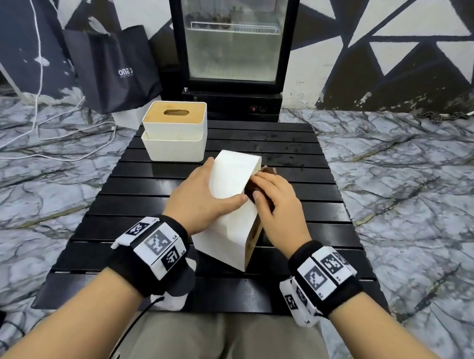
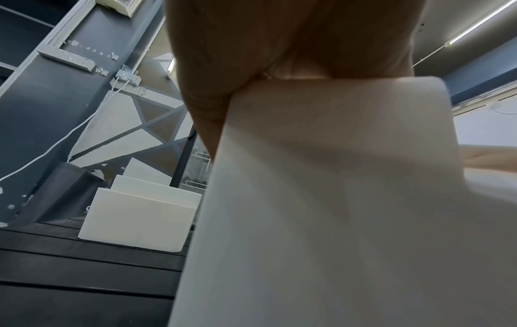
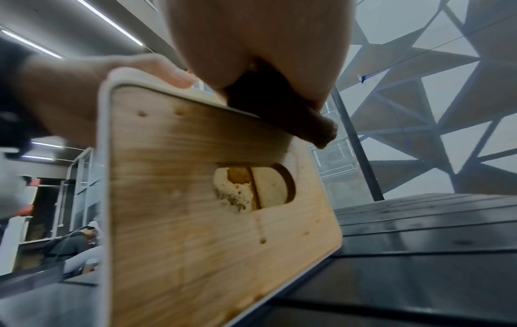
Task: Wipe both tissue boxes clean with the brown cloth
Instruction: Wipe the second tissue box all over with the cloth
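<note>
Currently, left hand (image 1: pixel 204 196) fingers clasp the tipped tissue box (image 1: pixel 228 212) at frame centre while right hand (image 1: pixel 277 206) fingers press the brown cloth (image 1: pixel 249 189) along its edge; the upper-left tissue box (image 1: pixel 174 136) appears not yet wiped.

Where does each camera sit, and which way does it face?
Head: head-worn, facing forward-down at the table; forearms, left hand, right hand at the tipped tissue box.
Left wrist: under that hand, looking up the box's white side; palm shows.
Right wrist: under that hand, facing the wooden lid; palm holds brown cloth.
Shared: head and left wrist show the second tissue box.
</note>
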A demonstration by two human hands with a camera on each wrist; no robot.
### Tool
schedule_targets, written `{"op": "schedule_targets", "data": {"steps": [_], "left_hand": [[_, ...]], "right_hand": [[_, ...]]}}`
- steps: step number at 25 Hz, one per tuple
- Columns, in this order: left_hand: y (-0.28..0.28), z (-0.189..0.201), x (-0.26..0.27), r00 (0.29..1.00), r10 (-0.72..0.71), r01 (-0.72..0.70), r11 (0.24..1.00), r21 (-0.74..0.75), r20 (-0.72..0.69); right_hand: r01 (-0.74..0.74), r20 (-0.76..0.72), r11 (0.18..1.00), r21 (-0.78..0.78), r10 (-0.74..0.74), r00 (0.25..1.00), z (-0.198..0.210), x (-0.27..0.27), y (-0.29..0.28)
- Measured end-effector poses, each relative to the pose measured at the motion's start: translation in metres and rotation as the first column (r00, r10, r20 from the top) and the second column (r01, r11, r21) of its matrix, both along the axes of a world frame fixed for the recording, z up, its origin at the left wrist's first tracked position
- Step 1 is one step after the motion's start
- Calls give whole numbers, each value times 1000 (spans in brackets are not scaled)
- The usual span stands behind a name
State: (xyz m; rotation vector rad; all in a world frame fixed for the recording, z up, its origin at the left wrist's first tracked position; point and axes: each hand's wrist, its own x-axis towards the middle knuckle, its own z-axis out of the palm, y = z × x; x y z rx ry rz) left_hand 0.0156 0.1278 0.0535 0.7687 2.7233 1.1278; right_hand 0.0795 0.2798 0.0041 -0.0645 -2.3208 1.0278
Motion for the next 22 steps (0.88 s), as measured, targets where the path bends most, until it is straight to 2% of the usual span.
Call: {"op": "schedule_targets", "data": {"steps": [4,8,15,19,22], "left_hand": [[0,2,0,1000,6,-6,1000,-7,8],[1,-1,-1,1000,10,-10,999,-30,-3],[2,-2,-1,1000,14,-14,1000,-15,-1],[3,1,0,1000,26,-26,999,-47,2],[3,2,1,999,40,-40,998,-48,-1]], "right_hand": [[-57,20,998,38,56,998,1,0,4],[-12,100,999,38,8,995,6,-20,18],[-33,-43,999,17,34,999,-4,-2,2],[-7,79,1000,19,6,997,5,-18,10],[35,103,999,11,-36,994,9,-27,11]]}}
